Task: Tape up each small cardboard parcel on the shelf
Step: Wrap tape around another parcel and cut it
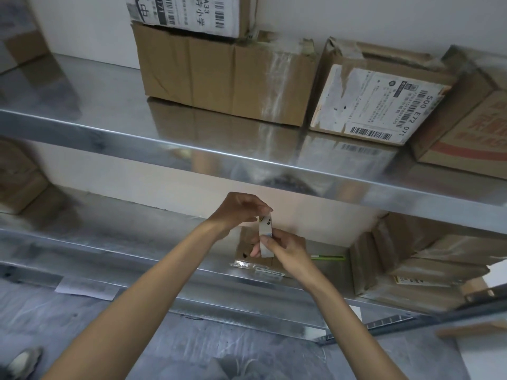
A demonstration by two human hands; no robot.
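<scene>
Left forearm (153,283) and right forearm (337,303) reach up and forward from the bottom of the view and converge in front of the lower shelf (123,229).

Left hand (241,212): raised, wrist bent, fingertips pinching the upper end of the tape strip (265,233).

Right hand (282,249): lower, thumb and fingers pinching the bottom end of the same strip. The strip hangs near-upright between the two hands, apparently taut.

Location: the tape strip is held in the air just in front of and above the small parcel (245,244), which sits on the lower shelf near its front edge. A green pen (327,258) lies to its right, and larger cartons (411,270) stand further right.

Handling assessment:
- The strip is judged very light, limp and sticky on one face. It is likely to curl or stick to itself if tension is lost, so it is best held by the extreme ends only, as it is now.
- The parcel appears small, light and moderately stiff, with some loose film at its front. It may slide on the smooth metal shelf when pressed, so one hand should steady it from the side while the other smooths the tape along the seam.

Whether the parcel's flaps are closed cannot be determined, because the hands cover them.
</scene>
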